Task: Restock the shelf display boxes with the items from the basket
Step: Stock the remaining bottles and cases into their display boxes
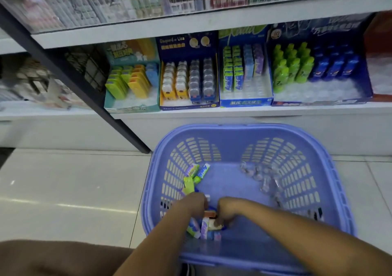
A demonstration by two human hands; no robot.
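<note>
We start with the shelf [265, 110]. Its front lip runs behind and above the basket [244, 127], which stands on the floor tiles close against the shelf base.

Four display boxes [188, 105] stand side by side on the shelf. Each has bare room at the front, behind a low front wall. We judge that the blue box [246, 102] suits the small packets. The way in from the front and above looks open, but the upper shelf board [212, 22] limits how high we can lift.

Both hands are down at the near end of the basket. The left hand [195, 203] and right hand [227, 212] have their fingers bent into a pile of packets [201, 230]. Blur keeps us from telling whether either has closed on one.

We judge the packets to be light, stiff and slick-wrapped, so pinch them across the narrow sides. Further packets [196, 173] lie near the left wall, and clear-wrapped pieces [261, 176] lie towards the right.
</note>
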